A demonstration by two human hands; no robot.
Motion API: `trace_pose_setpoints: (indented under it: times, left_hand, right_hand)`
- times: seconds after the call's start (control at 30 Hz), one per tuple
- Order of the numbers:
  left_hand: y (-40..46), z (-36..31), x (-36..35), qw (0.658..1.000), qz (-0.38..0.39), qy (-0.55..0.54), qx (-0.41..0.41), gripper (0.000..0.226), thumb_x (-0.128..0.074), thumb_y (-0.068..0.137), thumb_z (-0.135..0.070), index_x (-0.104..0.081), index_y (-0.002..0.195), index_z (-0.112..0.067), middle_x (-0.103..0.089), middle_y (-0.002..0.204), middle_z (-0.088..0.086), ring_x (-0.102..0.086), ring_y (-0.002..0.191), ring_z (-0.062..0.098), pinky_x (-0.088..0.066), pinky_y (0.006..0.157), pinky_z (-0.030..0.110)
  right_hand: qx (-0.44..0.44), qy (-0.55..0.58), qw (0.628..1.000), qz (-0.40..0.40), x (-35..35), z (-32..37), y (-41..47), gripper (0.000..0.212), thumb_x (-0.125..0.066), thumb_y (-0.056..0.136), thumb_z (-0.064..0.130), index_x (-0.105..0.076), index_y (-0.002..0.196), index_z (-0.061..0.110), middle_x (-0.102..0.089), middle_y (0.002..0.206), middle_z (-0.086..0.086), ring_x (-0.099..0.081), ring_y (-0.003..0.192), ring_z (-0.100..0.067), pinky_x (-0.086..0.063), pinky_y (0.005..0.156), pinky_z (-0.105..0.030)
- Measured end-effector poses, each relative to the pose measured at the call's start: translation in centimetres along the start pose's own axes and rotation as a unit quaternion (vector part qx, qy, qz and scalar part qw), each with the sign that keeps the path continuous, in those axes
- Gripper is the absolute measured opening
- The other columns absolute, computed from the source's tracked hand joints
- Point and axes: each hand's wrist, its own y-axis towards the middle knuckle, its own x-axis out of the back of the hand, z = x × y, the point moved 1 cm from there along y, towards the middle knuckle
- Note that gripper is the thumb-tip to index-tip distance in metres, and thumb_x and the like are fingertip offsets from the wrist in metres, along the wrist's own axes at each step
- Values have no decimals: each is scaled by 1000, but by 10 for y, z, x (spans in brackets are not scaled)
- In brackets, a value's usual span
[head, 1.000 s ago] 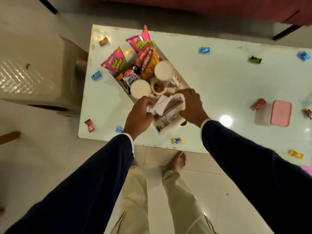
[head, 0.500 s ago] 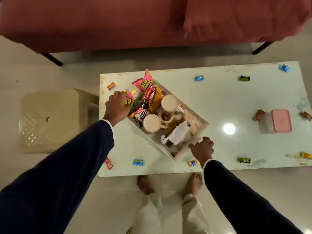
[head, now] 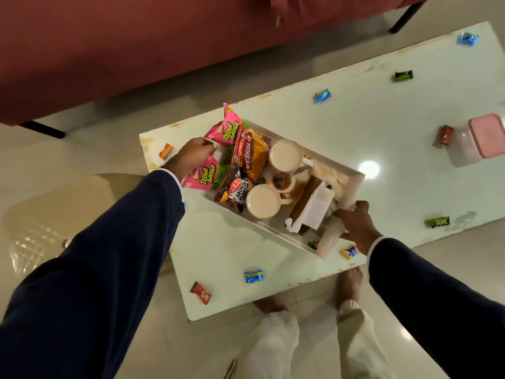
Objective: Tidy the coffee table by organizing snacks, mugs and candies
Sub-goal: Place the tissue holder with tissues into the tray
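Observation:
A white tray [head: 263,226] lies slantwise at the left end of the pale coffee table [head: 396,138]. It holds pink snack packs [head: 208,177], an orange-red pack [head: 252,155], a peanut pack [head: 235,190], two full mugs [head: 285,155] [head: 263,201], a small cup [head: 281,182] and a napkin holder [head: 314,207]. My left hand [head: 192,155] grips the tray's far-left end beside the pink packs. My right hand [head: 355,224] grips its near-right end. Wrapped candies lie loose on the table, such as a blue candy [head: 253,276] and a red candy [head: 201,292].
A pink-lidded clear container [head: 485,136] stands at the right with a red candy [head: 445,135] beside it. Green candies [head: 403,75] [head: 437,221] and blue candies [head: 321,95] [head: 467,39] are scattered about. A red sofa [head: 136,50] runs behind the table; a beige stool [head: 49,214] stands at the left.
Both hands left the napkins and moved apart to the tray's two ends, and now grip them. The view has tilted and drawn closer to the tray.

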Motion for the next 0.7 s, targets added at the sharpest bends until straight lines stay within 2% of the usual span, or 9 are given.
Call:
trace_pose_setpoints:
  times: [0.1,0.23,0.4,0.5,0.6,0.7]
  left_hand:
    - [4,3,-7,1000,-7,9,-2,30,-56,99,-18,-64,127,-10,-70,117,20,-69,100,34,-54,96,52]
    - [6,3,-9,1000,-14,3,16,34,-57,99,-23,-60,132,-15,-68,122,14,-68,108,35,-55,99,49]
    - [-5,14,-8,998,-29,-37,29,30,-58,99,-24,-60,128,-16,-69,118,15,-69,104,35,-56,98,51]
    - [-17,24,-11,996,-34,-75,34,30,-56,97,-20,-62,127,-15,-72,108,18,-71,95,36,-58,93,49]
    - [-39,33,-16,991,-42,-115,44,29,-56,98,-20,-62,126,-15,-69,86,9,-66,72,25,-54,73,36]
    - [-65,43,-35,983,-46,-165,70,31,-56,98,-18,-61,128,-13,-67,85,7,-64,70,22,-53,74,36]
  right_hand:
    - [5,0,1000,-12,-4,0,0,50,-62,95,18,-31,134,19,-52,116,-6,-60,97,-30,-55,61,-38]
    - [-8,-12,1000,-6,1,6,-3,53,-63,94,19,-32,137,15,-53,119,-9,-62,104,-35,-59,75,-48]
    - [-5,-7,1000,24,17,21,-9,51,-65,93,16,-36,135,15,-56,125,-13,-63,107,-35,-58,67,-43]
    - [7,-31,999,30,33,34,-12,47,-63,94,16,-36,134,15,-56,126,-13,-63,106,-33,-57,62,-38]
    - [27,-64,996,52,56,55,-13,46,-64,95,18,-37,132,16,-58,124,-13,-64,103,-31,-57,63,-37]
    - [43,-89,993,69,80,82,-8,43,-64,95,18,-40,130,14,-59,121,-14,-63,98,-30,-56,69,-38]
